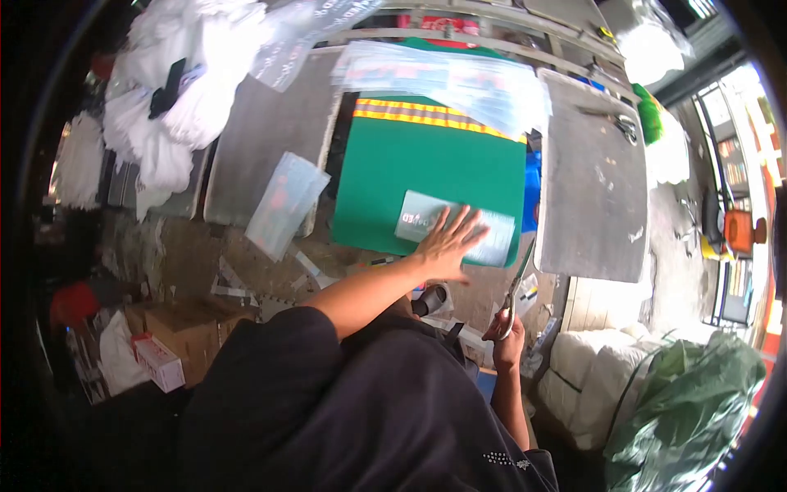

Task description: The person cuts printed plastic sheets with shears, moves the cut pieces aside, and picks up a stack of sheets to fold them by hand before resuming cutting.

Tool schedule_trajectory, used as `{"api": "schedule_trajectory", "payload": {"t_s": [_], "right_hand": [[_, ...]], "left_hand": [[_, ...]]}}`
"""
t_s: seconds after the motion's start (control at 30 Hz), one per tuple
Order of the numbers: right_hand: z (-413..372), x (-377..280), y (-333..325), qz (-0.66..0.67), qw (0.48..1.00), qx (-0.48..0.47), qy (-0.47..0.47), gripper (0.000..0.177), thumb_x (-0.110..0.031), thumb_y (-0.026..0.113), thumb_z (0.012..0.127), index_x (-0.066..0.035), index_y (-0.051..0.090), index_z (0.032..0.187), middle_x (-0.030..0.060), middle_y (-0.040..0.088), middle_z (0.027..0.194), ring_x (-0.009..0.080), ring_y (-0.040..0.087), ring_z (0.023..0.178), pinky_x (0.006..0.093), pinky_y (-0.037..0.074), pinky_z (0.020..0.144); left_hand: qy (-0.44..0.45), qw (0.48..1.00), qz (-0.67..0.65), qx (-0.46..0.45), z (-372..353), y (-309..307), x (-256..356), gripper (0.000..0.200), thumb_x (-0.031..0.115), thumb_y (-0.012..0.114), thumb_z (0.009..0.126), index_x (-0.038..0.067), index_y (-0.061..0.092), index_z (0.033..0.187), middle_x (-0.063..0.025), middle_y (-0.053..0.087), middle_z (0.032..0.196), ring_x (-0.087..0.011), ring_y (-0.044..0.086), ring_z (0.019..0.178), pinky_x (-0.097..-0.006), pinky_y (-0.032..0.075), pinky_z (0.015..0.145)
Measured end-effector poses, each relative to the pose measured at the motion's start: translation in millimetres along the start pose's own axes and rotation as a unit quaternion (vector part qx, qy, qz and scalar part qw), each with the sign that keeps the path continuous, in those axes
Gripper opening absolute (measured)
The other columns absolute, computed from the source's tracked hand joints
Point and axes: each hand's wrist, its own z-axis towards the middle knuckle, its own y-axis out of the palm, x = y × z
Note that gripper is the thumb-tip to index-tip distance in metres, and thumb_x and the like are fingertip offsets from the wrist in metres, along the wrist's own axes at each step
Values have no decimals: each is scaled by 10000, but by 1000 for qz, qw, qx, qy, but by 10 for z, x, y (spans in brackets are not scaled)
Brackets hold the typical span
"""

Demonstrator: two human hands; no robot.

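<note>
A green garment (426, 164) with a yellow-orange and grey stripe (434, 116) is spread flat over a board in front of me. My left hand (449, 246) lies with spread fingers on a translucent printed sheet (416, 215) at the garment's near edge. In my right hand (508, 343), lower and to the right, I grip a pair of scissors (510, 299) by the handles, blades pointing up and away. Several overlapping translucent sheets (393, 70) cover the garment's far end. Another printed sheet (285, 201) rests to the left, over a grey board's edge.
Grey boards flank the garment at left (266, 135) and right (594, 189). Another pair of scissors (626, 127) lies on the right board. White cloth (193, 74) is heaped at upper left. A cardboard box (184, 332) and large wrapped bundles (594, 369) stand low on either side.
</note>
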Motion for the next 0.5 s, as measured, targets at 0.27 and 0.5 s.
{"api": "schedule_trajectory", "payload": {"t_s": [0.27,0.5], "right_hand": [[316,-183,265,-71,993,-87,-24,312,-348,585,947,-54,545,848,17,503,628,119,542,522,283,485,487],[352,-283,520,-41,988,-145,-32,301,-345,588,946,-55,552,872,16,525,637,112,553,524,260,455,471]], "left_hand": [[-37,939,-177,294,-1139,12,-548,685,11,609,750,209,476,1392,-155,638,1167,-306,623,1037,-458,457,935],[-545,733,-46,404,-2256,-1464,-1186,541,-45,507,837,149,548,1340,-187,671,1025,-260,636,776,-363,503,703]]}}
